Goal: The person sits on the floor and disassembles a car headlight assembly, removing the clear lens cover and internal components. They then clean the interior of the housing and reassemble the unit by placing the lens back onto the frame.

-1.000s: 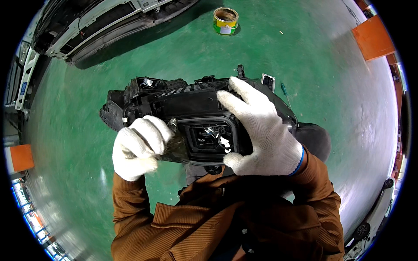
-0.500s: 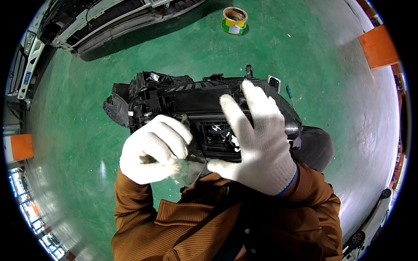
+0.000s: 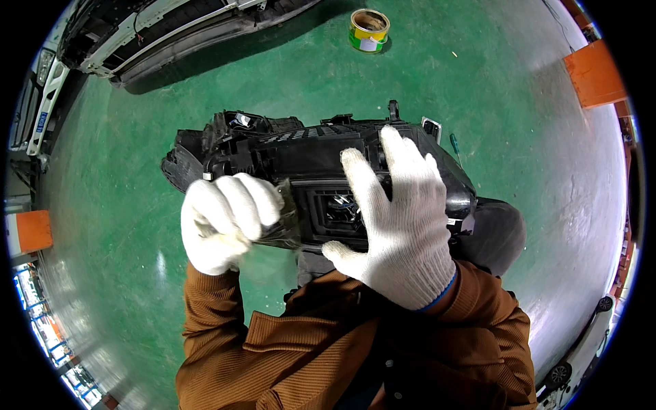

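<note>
A black car headlamp housing [image 3: 301, 154] lies across my lap, with a square opening [image 3: 328, 208] in its near face showing wires and white connectors inside. My left hand [image 3: 225, 219], in a white knit glove, is closed on a crumpled translucent plastic piece [image 3: 287, 212] at the left of the opening. My right hand [image 3: 403, 225], gloved the same, is spread open over the housing's right part, fingertips resting on its top and thumb near the opening's lower edge.
Green floor [image 3: 123, 171]; a yellow-green tin [image 3: 369, 37] ahead; a green-handled screwdriver [image 3: 454, 143] and small silver-framed object [image 3: 432, 128] beyond the housing. A car front [image 3: 178, 34] at upper left, orange blocks [image 3: 31, 231] at both sides, a white car [image 3: 588, 342] at lower right.
Over the last second my right hand has moved lower, toward me. My left hand dipped right with the plastic piece, then rose back up and left, taking the piece with it.
</note>
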`<state>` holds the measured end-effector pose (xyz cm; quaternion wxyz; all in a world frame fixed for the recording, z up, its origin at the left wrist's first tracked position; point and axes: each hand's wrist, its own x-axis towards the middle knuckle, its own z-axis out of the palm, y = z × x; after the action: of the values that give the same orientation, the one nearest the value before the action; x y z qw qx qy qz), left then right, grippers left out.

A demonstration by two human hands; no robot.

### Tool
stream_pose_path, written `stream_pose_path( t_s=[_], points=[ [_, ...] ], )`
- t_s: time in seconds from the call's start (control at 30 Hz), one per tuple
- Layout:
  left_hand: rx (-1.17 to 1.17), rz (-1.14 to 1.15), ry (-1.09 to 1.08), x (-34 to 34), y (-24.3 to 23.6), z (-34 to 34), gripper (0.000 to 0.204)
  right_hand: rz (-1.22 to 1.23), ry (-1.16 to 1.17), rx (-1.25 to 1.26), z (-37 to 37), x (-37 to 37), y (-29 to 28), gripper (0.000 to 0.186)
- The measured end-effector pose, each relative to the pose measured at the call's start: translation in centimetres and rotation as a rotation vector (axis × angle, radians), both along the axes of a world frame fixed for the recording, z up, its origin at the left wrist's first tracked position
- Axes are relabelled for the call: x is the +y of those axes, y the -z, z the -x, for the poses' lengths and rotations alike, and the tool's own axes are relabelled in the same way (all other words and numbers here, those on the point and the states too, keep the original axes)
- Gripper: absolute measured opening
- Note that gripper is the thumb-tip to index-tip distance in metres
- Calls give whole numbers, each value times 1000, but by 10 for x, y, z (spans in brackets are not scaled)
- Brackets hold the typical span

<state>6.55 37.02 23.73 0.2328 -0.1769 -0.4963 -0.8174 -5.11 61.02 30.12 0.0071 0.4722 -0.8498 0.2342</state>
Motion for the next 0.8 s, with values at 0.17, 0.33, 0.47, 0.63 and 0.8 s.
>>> stream_pose_path(
  t_s=[0.17, 0.33, 0.47, 0.63, 0.8],
  points=[
    [-104, -174, -148, 3, -8, -9, 30, -16, -2, 17, 1, -2, -5, 116],
    [-130, -335, -134, -17, -17, -19, 30, -7, -10, 23, 3, -3, -4, 111],
    [-165, -350, -330, -20, -28, -31, 32, -1, -27, 38, 2, -4, -7, 110],
    [-163, -235, -255, -22, -20, -47, 35, -41, -12, 85, -5, -1, -7, 114],
    [-183, -205, -305, -36, -12, -82, 36, 2, -46, 78, 1, -2, -9, 115]
  ],
)
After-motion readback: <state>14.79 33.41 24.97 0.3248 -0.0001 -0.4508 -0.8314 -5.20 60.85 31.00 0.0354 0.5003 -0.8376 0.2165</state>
